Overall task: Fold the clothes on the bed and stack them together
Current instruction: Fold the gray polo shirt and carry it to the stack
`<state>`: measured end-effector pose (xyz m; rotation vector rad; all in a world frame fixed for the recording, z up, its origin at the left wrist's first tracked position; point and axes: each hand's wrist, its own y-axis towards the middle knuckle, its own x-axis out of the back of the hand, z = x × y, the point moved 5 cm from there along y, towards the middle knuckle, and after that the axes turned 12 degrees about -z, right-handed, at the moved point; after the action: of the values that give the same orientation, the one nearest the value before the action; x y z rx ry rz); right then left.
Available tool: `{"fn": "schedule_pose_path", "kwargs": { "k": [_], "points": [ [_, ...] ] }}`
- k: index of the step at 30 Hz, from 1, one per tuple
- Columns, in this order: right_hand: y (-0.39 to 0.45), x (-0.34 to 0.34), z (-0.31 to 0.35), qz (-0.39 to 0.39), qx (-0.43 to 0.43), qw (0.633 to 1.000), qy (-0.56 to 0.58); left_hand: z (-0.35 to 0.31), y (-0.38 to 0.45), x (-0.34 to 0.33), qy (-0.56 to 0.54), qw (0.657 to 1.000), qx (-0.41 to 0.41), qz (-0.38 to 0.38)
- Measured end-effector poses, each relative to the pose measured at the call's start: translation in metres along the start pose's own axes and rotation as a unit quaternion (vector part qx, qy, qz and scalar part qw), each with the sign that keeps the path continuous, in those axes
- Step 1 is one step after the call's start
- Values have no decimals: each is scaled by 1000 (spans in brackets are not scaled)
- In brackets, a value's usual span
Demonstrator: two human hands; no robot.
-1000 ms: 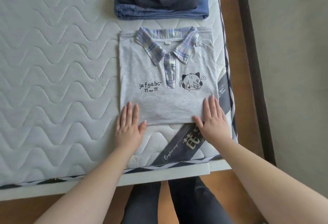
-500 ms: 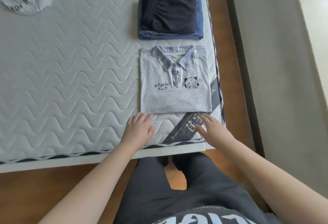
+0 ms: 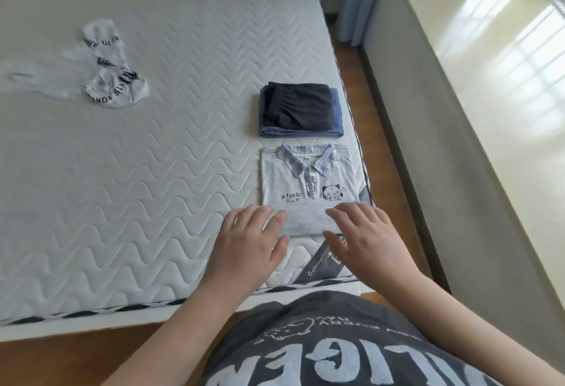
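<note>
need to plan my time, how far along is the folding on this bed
Done: a folded black garment lies stacked on folded blue denim, and the grey plaid-collared polo shirt is folded. In hand: left hand and right hand are open at its near edge. Left: stack the shirt; fold the crumpled white lettered garment.

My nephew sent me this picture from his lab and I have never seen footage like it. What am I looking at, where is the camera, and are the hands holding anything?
There is no machine here: a person wears a camera on the head, looking forward and down, so the picture shows their own arms. They stand at a bed with a bare quilted mattress. The left hand and right hand are open over the near edge of a folded grey polo shirt; neither grips it. Beyond it lie folded dark shorts on folded blue jeans. A crumpled white garment lies far left, unfolded.
</note>
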<state>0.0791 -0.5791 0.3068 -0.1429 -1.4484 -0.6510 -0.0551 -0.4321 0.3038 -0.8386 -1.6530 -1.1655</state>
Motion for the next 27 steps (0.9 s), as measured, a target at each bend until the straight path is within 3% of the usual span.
{"fn": "schedule_pose_path", "kwargs": {
  "k": [9,18,27],
  "points": [
    [-5,41,3,-27,-13,999,-39,-9,8,27,35,999,1,6],
    [-22,61,-7,-70,23,997,12,-43,7,59,90,995,22,-31],
    [-27,65,6,-38,128,988,71,-82,-66,90,121,974,192,-12]
  ]
}}
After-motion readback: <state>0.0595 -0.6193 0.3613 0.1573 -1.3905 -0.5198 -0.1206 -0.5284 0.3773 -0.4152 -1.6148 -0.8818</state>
